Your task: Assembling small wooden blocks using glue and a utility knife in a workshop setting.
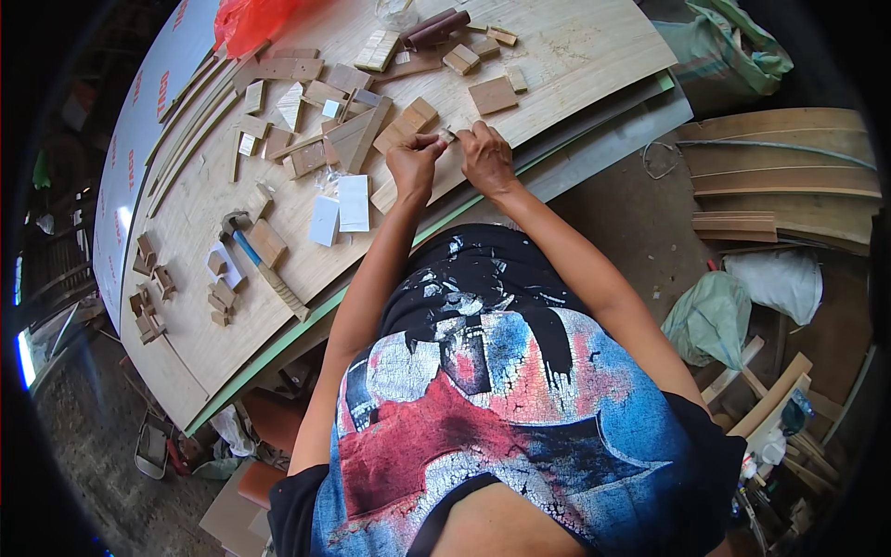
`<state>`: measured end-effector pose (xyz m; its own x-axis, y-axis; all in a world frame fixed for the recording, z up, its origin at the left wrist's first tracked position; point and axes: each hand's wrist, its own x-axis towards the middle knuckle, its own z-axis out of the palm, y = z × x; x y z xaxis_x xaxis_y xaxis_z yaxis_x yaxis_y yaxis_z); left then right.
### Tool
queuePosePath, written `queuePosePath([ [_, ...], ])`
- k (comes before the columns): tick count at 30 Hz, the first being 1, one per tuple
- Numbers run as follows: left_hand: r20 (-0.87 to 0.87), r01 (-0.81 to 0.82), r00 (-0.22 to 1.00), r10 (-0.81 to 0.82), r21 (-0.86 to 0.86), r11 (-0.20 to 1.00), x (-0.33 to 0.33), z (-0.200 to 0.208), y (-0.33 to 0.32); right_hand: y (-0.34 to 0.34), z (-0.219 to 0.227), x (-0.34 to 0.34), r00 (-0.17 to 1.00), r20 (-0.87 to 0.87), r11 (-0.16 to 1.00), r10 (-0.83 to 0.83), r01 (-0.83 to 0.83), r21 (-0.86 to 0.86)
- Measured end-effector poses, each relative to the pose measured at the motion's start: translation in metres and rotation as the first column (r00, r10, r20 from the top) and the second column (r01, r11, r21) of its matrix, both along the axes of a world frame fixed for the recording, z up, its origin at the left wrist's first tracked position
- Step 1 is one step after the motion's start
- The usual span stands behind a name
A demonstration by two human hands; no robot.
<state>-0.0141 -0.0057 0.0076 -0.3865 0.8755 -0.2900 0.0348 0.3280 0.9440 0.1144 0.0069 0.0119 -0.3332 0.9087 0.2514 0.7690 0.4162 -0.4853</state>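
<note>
My left hand (415, 167) is closed in a pinch near the table's front edge, its fingertips facing those of my right hand. My right hand (487, 156) has its fingers curled together around a small greyish piece (449, 136), too small to name, which shows between the two hands. Whether the left fingers also hold something is hidden. Just beyond my left hand lies a wooden block (406, 124). A flat brown wood piece (493, 96) rests beyond my right hand.
A claw hammer (252, 249) lies at the left, near two white rectangular pieces (354, 203). Wood offcuts (357, 139) and long thin strips (195, 121) cover the plywood top (585, 56). A red plastic bag (251, 23) sits at the far edge. Curved boards (780, 172) and sacks (710, 316) stand right.
</note>
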Motion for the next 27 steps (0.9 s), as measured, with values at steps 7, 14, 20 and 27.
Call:
queuePosePath([
  [7,0.265,0.052,0.964,-0.011,-0.148,0.988,-0.001,0.012,-0.006,0.0,0.002,0.003,0.986,-0.122,0.987,-0.118,0.103,-0.123],
  [14,0.312,-0.03,0.947,0.072,-0.136,0.99,0.003,0.005,-0.006,-0.003,0.003,0.004,0.984,-0.138,0.988,-0.112,0.095,-0.126],
  [20,0.143,0.05,0.989,-0.033,-0.121,0.991,0.002,0.001,-0.005,-0.002,0.006,0.01,0.976,-0.165,0.988,-0.14,0.126,-0.091],
  [27,0.087,0.13,0.988,-0.129,-0.01,0.991,0.004,-0.003,-0.003,-0.006,0.007,0.01,0.963,-0.218,0.979,-0.156,0.122,-0.162],
])
